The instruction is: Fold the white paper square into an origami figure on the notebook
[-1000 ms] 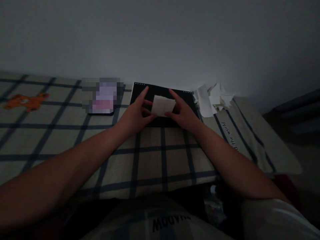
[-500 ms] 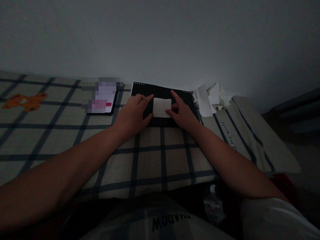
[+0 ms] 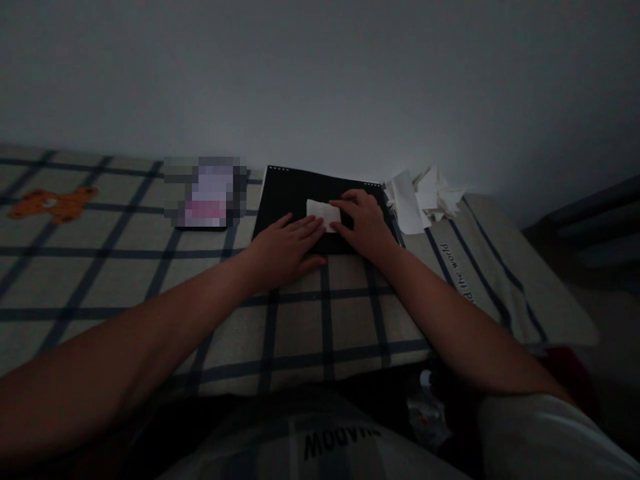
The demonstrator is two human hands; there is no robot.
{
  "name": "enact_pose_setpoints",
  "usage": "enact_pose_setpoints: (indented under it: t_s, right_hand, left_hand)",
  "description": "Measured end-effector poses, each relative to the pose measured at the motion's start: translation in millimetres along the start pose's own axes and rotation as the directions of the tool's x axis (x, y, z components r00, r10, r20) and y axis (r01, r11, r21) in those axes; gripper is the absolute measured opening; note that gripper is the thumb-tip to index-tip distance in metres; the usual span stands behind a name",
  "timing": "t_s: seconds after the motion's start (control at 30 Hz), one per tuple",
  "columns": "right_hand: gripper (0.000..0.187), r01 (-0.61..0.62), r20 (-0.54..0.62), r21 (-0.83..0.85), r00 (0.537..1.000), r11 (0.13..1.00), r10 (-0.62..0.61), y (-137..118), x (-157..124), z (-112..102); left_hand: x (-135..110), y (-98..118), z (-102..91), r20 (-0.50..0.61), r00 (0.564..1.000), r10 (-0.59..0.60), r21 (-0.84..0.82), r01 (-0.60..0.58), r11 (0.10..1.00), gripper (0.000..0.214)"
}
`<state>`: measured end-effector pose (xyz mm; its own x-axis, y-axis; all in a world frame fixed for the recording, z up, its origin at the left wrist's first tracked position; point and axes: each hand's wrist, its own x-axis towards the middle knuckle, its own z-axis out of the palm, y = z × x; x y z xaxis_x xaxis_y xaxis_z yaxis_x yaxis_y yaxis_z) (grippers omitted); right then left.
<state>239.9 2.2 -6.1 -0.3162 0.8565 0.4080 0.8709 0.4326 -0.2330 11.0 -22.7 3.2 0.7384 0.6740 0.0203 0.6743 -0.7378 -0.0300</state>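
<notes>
A small white piece of paper [image 3: 316, 209] lies on a black notebook [image 3: 285, 193] with punched holes along its far edge. My left hand [image 3: 287, 250] is stretched flat, its fingertips resting over the paper's near left corner and its thumb apart, toward me. From the right, my right hand [image 3: 364, 223] reaches over the paper's right edge. Its forefinger and thumb are spread and touch the sheet at two places; the other fingers are curved over the notebook.
To the left lie a phone [image 3: 207, 197], partly blurred out, and an orange bear-shaped piece [image 3: 55, 203]. Several torn white paper scraps [image 3: 430, 197] are heaped right of the notebook. A checked cloth [image 3: 300, 320] covers the table, which meets a wall [image 3: 320, 80] behind.
My left hand has come off the paper's left side, moved nearer me and flattened over its lower left corner. My right forefinger has drawn back from the notebook's far part onto the paper's right edge.
</notes>
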Motion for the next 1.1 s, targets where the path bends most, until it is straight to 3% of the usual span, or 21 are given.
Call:
enact_pose_setpoints:
  t_s: [0.13, 0.47, 0.6, 1.1]
  right_hand:
    - [0.030, 0.192, 0.126, -0.013, 0.974, 0.981, -0.189, -7, -1, -8]
    - [0.036, 0.342, 0.282, -0.097, 0.910, 0.935, -0.304, -17, -5, -25]
    - [0.036, 0.337, 0.328, -0.151, 0.904, 0.929, -0.274, -23, -7, -29]
    - [0.032, 0.239, 0.279, -0.261, 0.946, 0.935, -0.165, -34, -8, -40]
  left_hand:
    - [0, 0, -3.5, 0.007, 1.000, -0.030, 0.006, 0.029, 1.000, 0.068]
    - [-1, 2, -1.1, -0.072, 0.996, -0.051, -0.002, 0.051, 0.999, 0.063]
    - [-3, 5, -2.4, -0.086, 0.994, -0.072, 0.013, 0.073, 0.997, 0.062]
    - [-10, 8, -17.9, -0.155, 0.980, -0.125, 0.140, 0.147, 0.979, 0.055]
